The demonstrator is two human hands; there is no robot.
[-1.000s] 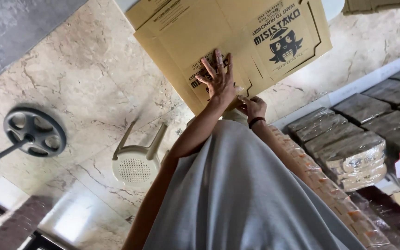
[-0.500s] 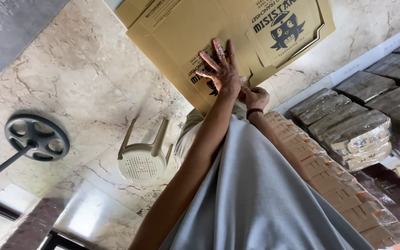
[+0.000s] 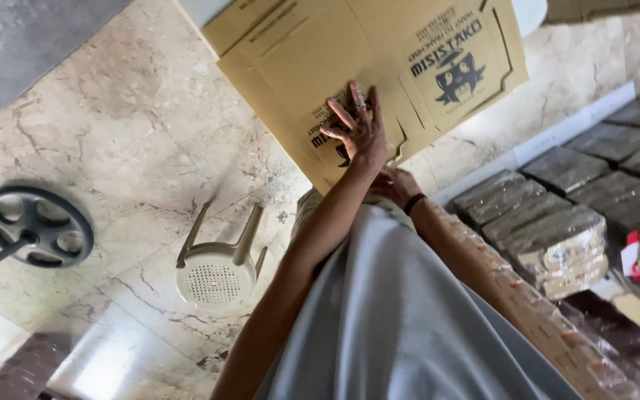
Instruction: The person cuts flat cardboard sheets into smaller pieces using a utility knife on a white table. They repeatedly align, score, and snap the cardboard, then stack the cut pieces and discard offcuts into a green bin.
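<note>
A flat, folded brown cardboard box with black printing lies over the marble floor at the top of the view. My left hand rests flat on its face with the fingers spread, gripping nothing. My right hand, with a dark band on the wrist, is just below it at the box's lower edge and seems to grip that edge; its fingers are partly hidden behind my left wrist. My grey shirt fills the bottom middle between my arms.
A beige plastic stool stands on the marble floor at the left. A round black fan base is at the far left. Wrapped brown bundles are stacked at the right, behind a row of bricks.
My left hand has spread its fingers wider on the cardboard. The view has shifted slightly, so the box and the stool sit a little differently in the frame.
</note>
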